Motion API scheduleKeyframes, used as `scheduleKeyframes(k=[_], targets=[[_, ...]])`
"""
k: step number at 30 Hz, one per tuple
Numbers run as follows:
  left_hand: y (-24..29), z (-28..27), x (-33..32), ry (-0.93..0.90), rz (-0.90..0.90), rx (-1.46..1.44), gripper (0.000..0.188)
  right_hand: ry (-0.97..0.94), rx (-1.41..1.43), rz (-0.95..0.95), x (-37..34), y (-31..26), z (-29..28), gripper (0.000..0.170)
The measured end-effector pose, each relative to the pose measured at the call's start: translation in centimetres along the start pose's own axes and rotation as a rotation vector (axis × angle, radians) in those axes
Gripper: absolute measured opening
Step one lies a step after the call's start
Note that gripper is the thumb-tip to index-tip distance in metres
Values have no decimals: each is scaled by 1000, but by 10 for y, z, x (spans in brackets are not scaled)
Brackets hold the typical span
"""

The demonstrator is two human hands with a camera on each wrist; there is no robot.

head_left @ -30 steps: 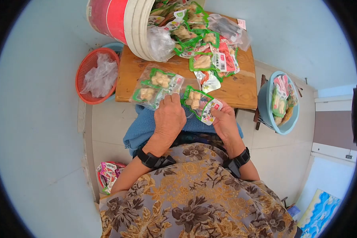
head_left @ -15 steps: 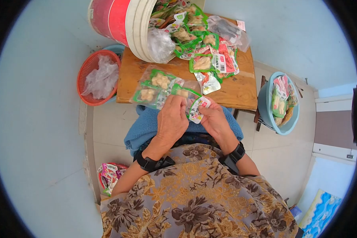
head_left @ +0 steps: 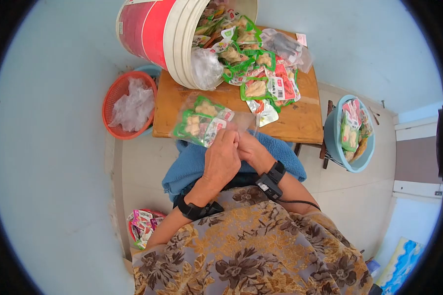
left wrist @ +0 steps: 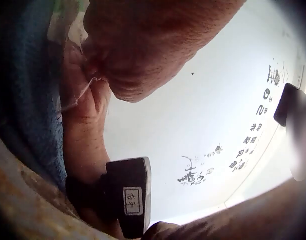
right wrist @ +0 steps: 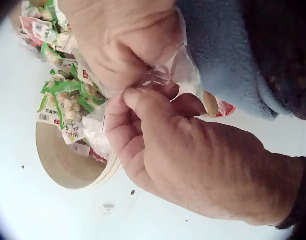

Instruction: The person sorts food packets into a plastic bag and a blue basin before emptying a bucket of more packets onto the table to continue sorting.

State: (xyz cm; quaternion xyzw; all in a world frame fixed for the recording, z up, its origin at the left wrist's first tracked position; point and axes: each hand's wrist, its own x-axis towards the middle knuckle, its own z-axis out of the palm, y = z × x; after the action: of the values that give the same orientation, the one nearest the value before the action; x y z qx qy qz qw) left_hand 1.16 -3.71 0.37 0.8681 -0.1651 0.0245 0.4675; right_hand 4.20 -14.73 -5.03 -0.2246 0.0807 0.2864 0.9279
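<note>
A clear plastic bag point(head_left: 243, 119) lies over the near edge of the wooden table, with green-edged food packets point(head_left: 205, 109) showing through it. Both hands meet at its near end. My left hand point(head_left: 222, 156) pinches the plastic between thumb and fingers, plain in the right wrist view, where the left hand point(right wrist: 193, 150) is below. Right against it, my right hand point(head_left: 251, 146) has its fingers bent at the bag's edge, partly hidden behind the left. Seen from the left wrist, the right hand point(left wrist: 85, 107) has thin clear film across it.
A big bucket point(head_left: 181, 44) lies on its side on the table point(head_left: 307, 120), packets point(head_left: 256, 88) spilling out. Left stands an orange basket point(head_left: 114, 101) of clear bags; right, a blue basin point(head_left: 333, 130) of packets. A small basket of sachets point(head_left: 143, 223) is at lower left. Blue fleece point(head_left: 182, 169) covers the lap.
My right hand has moved left with a green-and-white packet, up to the left hand at the bag. That packet no longer shows in its fingers. The head view has shifted slightly.
</note>
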Motion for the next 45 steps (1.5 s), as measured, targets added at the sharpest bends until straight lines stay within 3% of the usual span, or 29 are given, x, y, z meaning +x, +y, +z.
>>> scheduleKeyframes(k=[2,8,10,14,16,19,23,25,29,31,32,35,37,38,40,41,43,45], targets=[[0,-2,0,3,14,10,10,-81,40,48,5,-1,-1,28],[-5,-3,0,25,38,-40,11,66,-211,101,12,4,-23,20],[-6,-1,1,23,47,-41,11,141,-809,-122,19,9,-37,8],[-4,-1,2,25,49,-27,12,222,-738,-185,35,20,-53,10],[-4,-2,2,20,47,-20,12,262,-322,28,41,20,-51,5],[-6,-6,3,-15,31,18,12,306,-481,5,42,21,-40,9],[-4,-7,4,-15,56,2,12,339,-322,-18,36,20,-37,16],[-4,-6,4,-12,42,-22,13,61,-905,-215,19,10,-34,14],[-9,-6,4,57,57,-44,12,110,-776,-67,-5,-14,-13,14],[-10,-7,4,63,35,-33,12,289,-718,-51,-24,-28,0,18],[-11,-7,4,64,29,-37,12,290,-719,-51,-33,-41,7,18],[-12,-7,4,56,30,-37,12,436,-921,38,-43,-80,10,18],[-12,-6,4,45,43,-33,12,511,-998,-280,-34,-99,0,25],[-11,-7,4,17,22,-45,12,513,-997,-285,-25,-106,-1,25],[-10,-8,3,-13,5,-54,12,579,-1234,-663,-4,-117,3,23],[-9,-8,3,-19,0,-64,12,579,-1231,-668,4,-121,8,23],[-7,-8,4,-21,1,-66,12,581,-1555,-993,21,-129,22,37],[-7,-8,4,-15,38,-49,11,588,-1617,-1041,43,-130,19,41]])
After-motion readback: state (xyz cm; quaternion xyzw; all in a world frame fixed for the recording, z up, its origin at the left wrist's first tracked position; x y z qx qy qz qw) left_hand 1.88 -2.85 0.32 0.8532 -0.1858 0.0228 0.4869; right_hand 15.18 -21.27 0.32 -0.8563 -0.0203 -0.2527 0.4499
